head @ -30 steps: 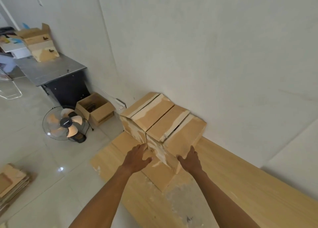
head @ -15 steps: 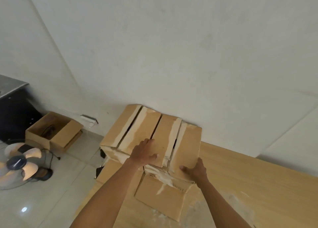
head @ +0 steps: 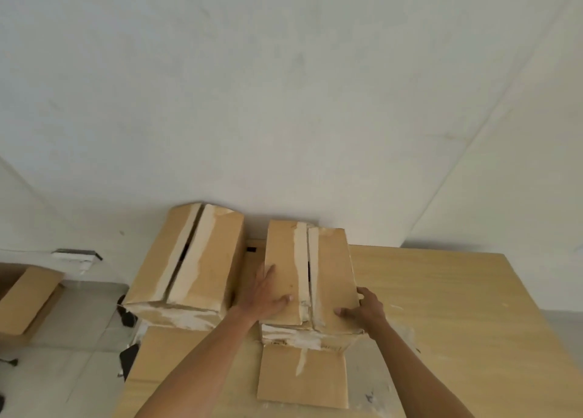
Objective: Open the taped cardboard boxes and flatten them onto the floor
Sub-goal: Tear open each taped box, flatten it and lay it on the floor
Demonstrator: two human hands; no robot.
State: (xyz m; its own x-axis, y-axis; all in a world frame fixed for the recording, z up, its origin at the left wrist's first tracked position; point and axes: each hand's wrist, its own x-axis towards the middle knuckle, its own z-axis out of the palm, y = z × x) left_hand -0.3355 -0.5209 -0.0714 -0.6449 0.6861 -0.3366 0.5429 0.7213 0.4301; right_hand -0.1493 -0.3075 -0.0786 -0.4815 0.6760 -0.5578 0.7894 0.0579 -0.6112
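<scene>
Right box (head: 331, 266) now sits pulled clear of left box (head: 195, 266), gap between them; both on the worktop (head: 457, 307) by the wall (head: 284, 102). My read: light, stiff panels, seams torn and weak, so hold side walls, not flaps. I see left grip (head: 268, 294) pressing flat on top, right grip (head: 367, 310) curled round its near corner. Count: two boxes, two grips.
</scene>
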